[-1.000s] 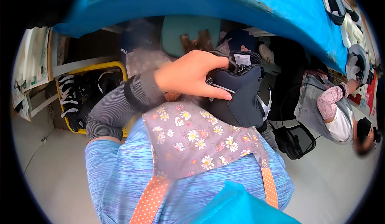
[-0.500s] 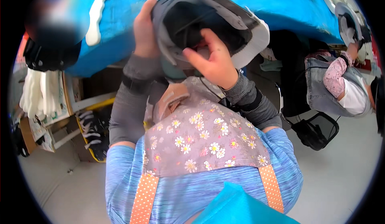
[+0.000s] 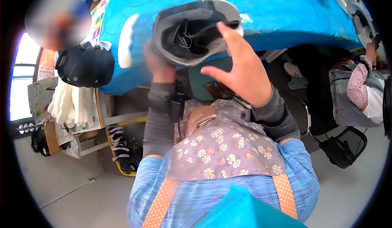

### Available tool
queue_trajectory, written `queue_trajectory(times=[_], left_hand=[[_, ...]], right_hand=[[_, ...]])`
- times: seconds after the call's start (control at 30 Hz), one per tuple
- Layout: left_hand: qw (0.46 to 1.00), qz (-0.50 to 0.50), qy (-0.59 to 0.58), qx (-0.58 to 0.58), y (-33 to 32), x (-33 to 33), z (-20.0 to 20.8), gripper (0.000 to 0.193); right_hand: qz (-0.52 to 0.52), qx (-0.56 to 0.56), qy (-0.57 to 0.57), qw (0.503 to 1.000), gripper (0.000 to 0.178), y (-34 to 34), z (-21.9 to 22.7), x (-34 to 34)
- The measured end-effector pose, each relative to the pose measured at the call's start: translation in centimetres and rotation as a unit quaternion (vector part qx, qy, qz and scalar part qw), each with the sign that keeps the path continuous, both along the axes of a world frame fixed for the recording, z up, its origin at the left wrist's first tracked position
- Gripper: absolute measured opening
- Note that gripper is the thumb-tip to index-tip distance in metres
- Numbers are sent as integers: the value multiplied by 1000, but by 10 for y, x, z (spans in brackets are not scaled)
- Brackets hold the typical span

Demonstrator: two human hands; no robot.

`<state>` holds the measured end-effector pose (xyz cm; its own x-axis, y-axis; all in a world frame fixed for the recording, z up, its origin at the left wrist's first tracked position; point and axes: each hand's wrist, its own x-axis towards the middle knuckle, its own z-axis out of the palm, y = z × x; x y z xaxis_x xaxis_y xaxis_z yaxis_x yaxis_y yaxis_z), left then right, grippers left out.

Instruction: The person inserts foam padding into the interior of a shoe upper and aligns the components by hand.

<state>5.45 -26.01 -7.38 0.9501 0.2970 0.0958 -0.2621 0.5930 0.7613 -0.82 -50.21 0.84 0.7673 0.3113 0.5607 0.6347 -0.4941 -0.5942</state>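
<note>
A cap [image 3: 165,22] in grey and black is held up over the near edge of the blue-covered table, its open inside toward me. Loose pale threads and dark strips show inside it. My left hand [image 3: 159,67], blurred, grips the cap's left rim; its fingers are partly hidden behind the cap. My right hand [image 3: 247,71] is at the cap's right side with thumb and fingers spread. Its fingertips overlap the cap's right edge, and whether they touch it I cannot tell. Nothing shows between them.
A wavy white strip [image 3: 127,42] lies on the blue table cover [image 3: 277,7]. Left of it are stacked black caps [image 3: 85,65] above hanging white strips [image 3: 71,105]. A yellow-rimmed crate [image 3: 122,150] stands below. Another person [image 3: 357,85] works at the far right, near a black chair part [image 3: 341,150].
My right hand has come out of the cap's inside and opened at its right side. The cap has turned in my left hand. The whole view has also shifted.
</note>
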Motion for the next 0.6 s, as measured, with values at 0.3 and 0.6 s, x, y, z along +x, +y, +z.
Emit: queue_trajectory(times=[0.3, 0.6], left_hand=[[994, 47, 101, 12, -2, -17, -11, 46], [886, -27, 61, 459, -9, -53, 41, 69]], right_hand=[[-125, 77, -67, 987, 40, 17, -79, 76], [33, 163, 22, 986, 42, 13, -68, 78]])
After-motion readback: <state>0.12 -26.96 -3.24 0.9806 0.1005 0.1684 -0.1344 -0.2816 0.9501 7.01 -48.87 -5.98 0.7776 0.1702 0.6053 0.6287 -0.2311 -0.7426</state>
